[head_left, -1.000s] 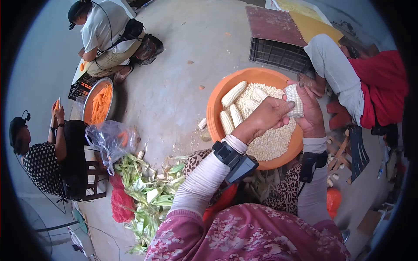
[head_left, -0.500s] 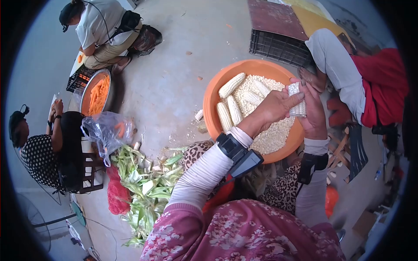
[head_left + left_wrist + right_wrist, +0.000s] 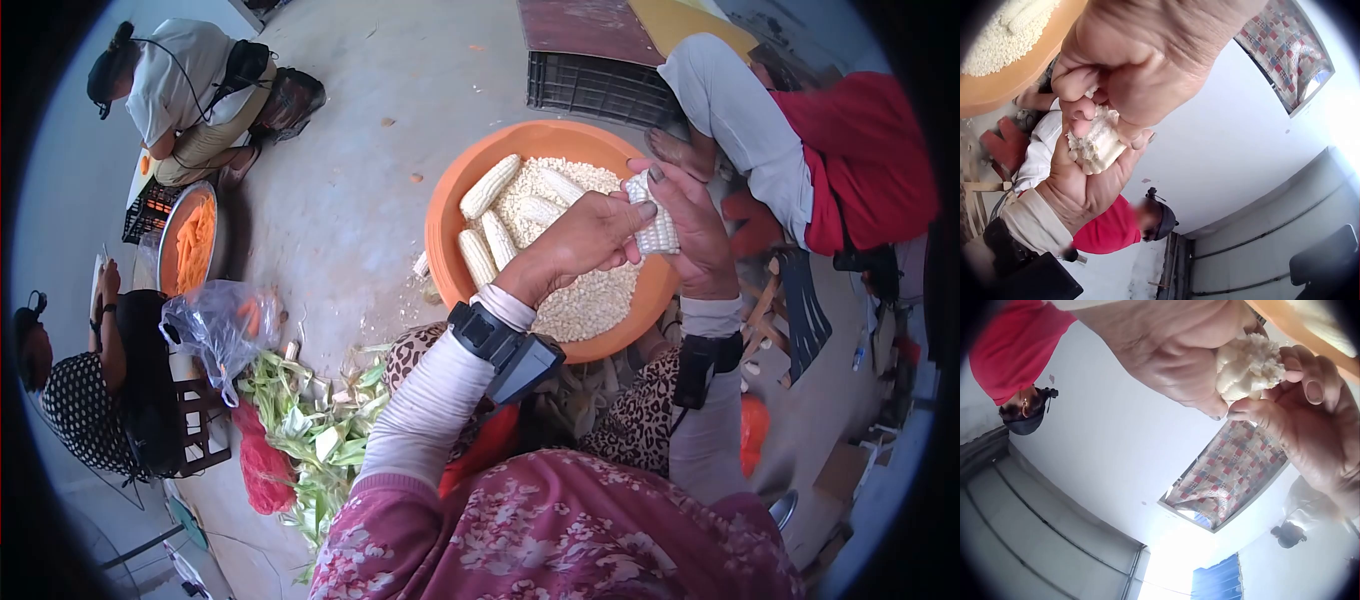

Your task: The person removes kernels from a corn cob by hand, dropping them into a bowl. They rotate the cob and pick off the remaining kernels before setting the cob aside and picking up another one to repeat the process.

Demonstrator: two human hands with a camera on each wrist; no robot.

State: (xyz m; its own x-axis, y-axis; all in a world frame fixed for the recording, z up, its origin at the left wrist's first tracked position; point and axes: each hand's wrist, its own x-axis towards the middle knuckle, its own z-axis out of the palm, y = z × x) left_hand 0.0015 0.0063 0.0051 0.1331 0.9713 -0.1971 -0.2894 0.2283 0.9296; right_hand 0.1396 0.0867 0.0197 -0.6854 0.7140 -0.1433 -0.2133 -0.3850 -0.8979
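A short piece of white corn cob (image 3: 657,225) is held over an orange basin (image 3: 452,170). My right hand (image 3: 702,235) grips the cob from the right. From the left, my left hand (image 3: 585,240) has its thumb against the rows of kernels and its other fingers curled. The left wrist view shows the cob's ragged broken end (image 3: 1094,147) between both hands. In the right wrist view, the left thumb and fingers lie around the cob (image 3: 1250,365). Loose kernels (image 3: 590,305) fill much of the basin, with several whole cobs (image 3: 490,187) lying on them.
Green husks (image 3: 310,430) and a red mesh bag (image 3: 265,475) lie on the floor at left. Beyond are a clear plastic bag (image 3: 220,325) and a bowl of carrots (image 3: 195,245). Two people sit at left, another at right. A black crate (image 3: 600,88) stands behind the basin.
The head view has shifted, so the basin and people appear farther left. My left thumb has moved over the cob's kernels while my right hand keeps its grip.
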